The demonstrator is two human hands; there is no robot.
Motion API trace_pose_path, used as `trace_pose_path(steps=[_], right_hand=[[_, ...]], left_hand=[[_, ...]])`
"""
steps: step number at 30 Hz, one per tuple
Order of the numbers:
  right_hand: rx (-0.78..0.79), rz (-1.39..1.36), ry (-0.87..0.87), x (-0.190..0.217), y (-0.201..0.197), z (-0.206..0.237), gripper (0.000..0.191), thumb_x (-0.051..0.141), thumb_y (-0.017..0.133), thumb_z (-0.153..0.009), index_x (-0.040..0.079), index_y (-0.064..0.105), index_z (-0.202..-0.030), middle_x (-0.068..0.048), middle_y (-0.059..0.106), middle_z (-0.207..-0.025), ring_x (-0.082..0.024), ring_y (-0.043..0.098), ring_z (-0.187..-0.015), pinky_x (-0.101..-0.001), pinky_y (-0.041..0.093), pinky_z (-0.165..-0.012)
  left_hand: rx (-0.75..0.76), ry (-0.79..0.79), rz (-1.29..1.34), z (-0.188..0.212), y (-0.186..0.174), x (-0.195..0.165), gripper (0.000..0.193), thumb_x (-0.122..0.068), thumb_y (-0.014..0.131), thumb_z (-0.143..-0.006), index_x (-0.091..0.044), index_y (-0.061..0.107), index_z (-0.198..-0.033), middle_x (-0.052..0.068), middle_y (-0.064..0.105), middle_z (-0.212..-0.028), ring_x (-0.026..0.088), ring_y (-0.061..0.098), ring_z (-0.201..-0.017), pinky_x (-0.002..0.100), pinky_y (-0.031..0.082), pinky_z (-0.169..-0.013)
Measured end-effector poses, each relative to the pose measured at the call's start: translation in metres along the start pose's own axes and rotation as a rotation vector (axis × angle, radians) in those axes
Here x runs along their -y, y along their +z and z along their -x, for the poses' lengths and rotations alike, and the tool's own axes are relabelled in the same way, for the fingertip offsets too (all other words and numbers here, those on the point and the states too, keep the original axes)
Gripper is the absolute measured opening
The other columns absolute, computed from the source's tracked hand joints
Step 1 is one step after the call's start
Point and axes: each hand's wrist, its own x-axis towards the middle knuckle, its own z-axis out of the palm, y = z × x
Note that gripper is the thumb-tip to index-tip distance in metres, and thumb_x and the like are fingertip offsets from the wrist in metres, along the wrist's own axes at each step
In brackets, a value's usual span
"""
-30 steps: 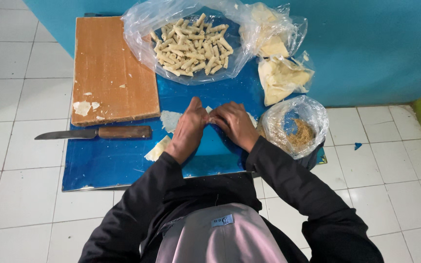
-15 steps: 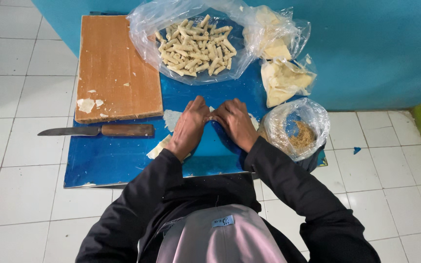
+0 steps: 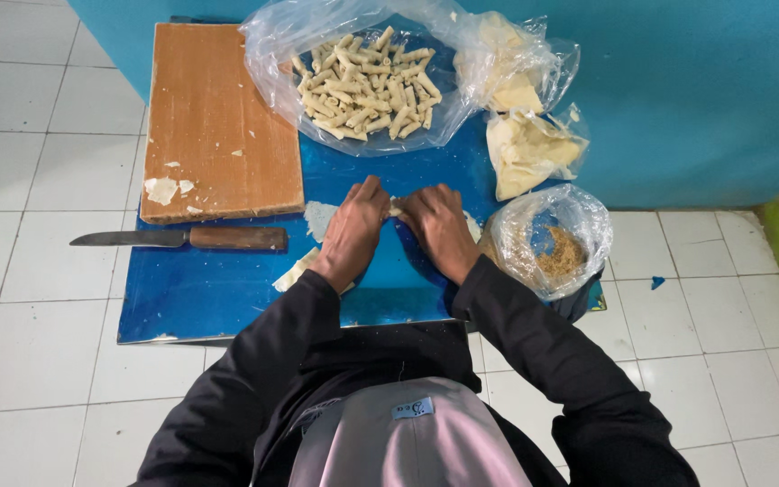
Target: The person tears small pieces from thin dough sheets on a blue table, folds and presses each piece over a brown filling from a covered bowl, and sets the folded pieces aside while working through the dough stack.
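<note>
Little has shifted since earlier: both hands, left (image 3: 353, 230) and right (image 3: 439, 230), remain pressed together, fingers curled over a pale dough roll (image 3: 396, 209) on the blue mat (image 3: 227, 298). Uneven pressure could tear the wrapper.

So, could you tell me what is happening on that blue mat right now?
A person kneels over the blue mat, both hands pressed side by side on a small pale piece of dough: left hand, right hand. A knife lies beside a wooden board. Ahead, an open plastic bag holds many finished rolls.
</note>
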Motion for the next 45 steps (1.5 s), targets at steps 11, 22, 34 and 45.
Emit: trace_pose_path(steps=[11,22,34,45], right_hand=[[-0.007,0.047,0.037,0.000,-0.002,-0.007,0.022,0.010,0.071,-0.092,0.017,0.073,-0.112,-0.001,0.064,-0.108,-0.025,0.055,-0.105,-0.0420,0.039,-0.089],[-0.019,0.136,0.038,0.006,0.004,-0.009,0.045,-0.003,0.065,-0.085,0.015,0.074,-0.126,-0.004,0.060,-0.117,-0.027,0.053,-0.107,-0.0421,0.036,-0.086],[-0.124,-0.409,0.256,-0.012,-0.007,-0.087,0.022,0.018,0.068,-0.105,0.007,0.071,-0.123,-0.008,0.076,-0.110,-0.022,0.075,-0.092,-0.0323,0.058,-0.080],[0.023,0.254,0.218,-0.035,-0.171,0.009,0.040,-0.008,0.066,-0.085,0.026,0.081,-0.100,-0.004,0.061,-0.105,-0.031,0.057,-0.098,-0.0429,0.048,-0.084]], left_hand=[[-0.029,-0.009,-0.037,-0.006,0.002,-0.001,0.012,0.000,0.062,-0.087,0.003,0.060,-0.098,0.019,0.056,-0.110,0.040,0.058,-0.101,0.048,0.050,-0.080],[-0.099,0.033,-0.382,0.000,-0.038,0.023,0.035,0.007,0.055,-0.074,0.002,0.068,-0.106,0.019,0.057,-0.115,0.038,0.054,-0.107,0.047,0.048,-0.089],[0.017,0.052,-0.591,0.013,-0.076,0.039,0.012,-0.002,0.060,-0.079,-0.001,0.064,-0.090,0.017,0.052,-0.116,0.035,0.046,-0.113,0.043,0.040,-0.085],[0.109,-0.155,0.373,0.009,-0.038,0.018,0.010,-0.006,0.063,-0.091,0.002,0.059,-0.096,0.015,0.061,-0.072,0.030,0.058,-0.060,0.036,0.046,-0.057]])
